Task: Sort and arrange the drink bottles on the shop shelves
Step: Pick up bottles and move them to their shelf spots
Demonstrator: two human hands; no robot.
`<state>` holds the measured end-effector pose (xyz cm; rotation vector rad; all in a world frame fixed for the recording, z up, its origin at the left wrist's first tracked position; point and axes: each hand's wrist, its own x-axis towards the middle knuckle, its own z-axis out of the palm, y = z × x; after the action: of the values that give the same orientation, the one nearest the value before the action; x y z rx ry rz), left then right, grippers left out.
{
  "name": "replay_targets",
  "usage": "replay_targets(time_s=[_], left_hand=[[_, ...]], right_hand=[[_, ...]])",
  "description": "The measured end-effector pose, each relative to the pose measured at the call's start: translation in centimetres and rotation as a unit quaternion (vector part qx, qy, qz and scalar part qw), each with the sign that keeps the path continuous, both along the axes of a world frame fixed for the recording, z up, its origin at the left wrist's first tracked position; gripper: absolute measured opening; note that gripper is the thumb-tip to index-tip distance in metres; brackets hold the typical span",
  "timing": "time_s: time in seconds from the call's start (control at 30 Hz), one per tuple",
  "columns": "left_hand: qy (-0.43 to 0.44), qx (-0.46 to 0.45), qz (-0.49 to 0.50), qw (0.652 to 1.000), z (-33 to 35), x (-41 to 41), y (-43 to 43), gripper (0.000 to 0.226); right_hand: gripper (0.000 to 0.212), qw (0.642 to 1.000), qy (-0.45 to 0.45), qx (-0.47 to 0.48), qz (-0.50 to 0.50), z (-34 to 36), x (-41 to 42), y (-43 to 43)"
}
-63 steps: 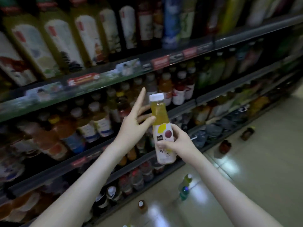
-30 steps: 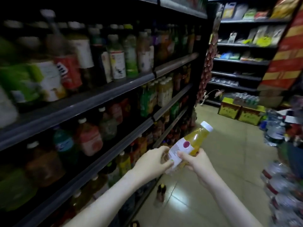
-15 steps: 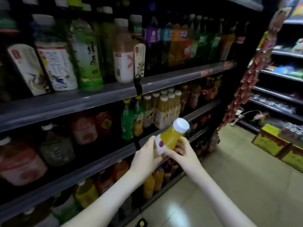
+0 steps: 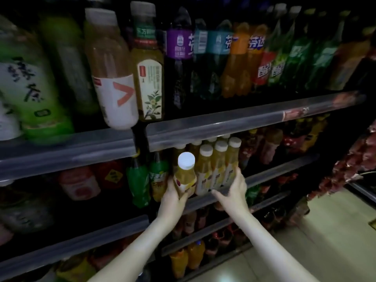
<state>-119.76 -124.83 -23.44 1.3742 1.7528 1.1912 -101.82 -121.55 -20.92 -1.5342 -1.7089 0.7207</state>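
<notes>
My left hand [image 4: 173, 195] grips a yellow juice bottle [image 4: 184, 174] with a white cap, upright at the front edge of the middle shelf [image 4: 264, 176]. Right beside it stand several matching yellow juice bottles [image 4: 218, 165] in rows. The fingers of my right hand [image 4: 234, 189] are spread, and they rest against the right side of that group without closing around any one bottle. The lower part of the held bottle is hidden by my fingers.
Green soda bottles [image 4: 146, 180] stand left of the held bottle. On the upper shelf [image 4: 223, 123] are tea bottles [image 4: 150, 78] and cola and orange sodas [image 4: 238, 62]. Lower shelves hold orange bottles [image 4: 187, 259]. Tiled floor [image 4: 325, 241] lies to the right.
I have stepped up to the shelf. The bottle went from tilted in both hands to upright in my left hand at the shelf edge. My right hand let go and moved to the shelved bottles.
</notes>
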Motion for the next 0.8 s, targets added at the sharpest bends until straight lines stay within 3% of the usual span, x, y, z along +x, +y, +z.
replay_targets(time_s=[0.13, 0.27, 0.47, 0.57, 0.7, 0.8], left_hand=[[-0.008, -0.025, 0.027, 0.999, -1.1, 1.1, 2.3, 0.041], [0.007, -0.059, 0.042, 0.997, -2.5, 1.6, 3.8, 0.056], [0.046, -0.132, 0.052, 0.989, -2.6, 2.1, 4.9, 0.054], [0.056, -0.156, 0.138, 0.976, -2.9, 3.5, 5.1, 0.046], [0.033, -0.056, 0.257, 0.964, -2.0, 7.9, 5.2, 0.079], [0.065, -0.017, 0.299, 0.952, -1.9, 9.3, 5.3, 0.082]], right_hand=[[0.120, 0.998, 0.028, -0.059, 0.001, -1.2, 2.6, 5.6], [0.125, 0.991, 0.048, -0.119, 0.050, -2.3, 4.5, 10.1], [0.098, 0.971, 0.028, -0.202, 0.125, -3.7, 5.9, 13.3], [0.093, 0.975, 0.004, -0.190, 0.114, -4.1, 5.9, 13.6], [0.090, 0.977, -0.021, -0.165, 0.130, -4.5, 5.9, 13.6], [0.078, 0.979, -0.027, -0.148, 0.138, -5.0, 5.9, 13.6]])
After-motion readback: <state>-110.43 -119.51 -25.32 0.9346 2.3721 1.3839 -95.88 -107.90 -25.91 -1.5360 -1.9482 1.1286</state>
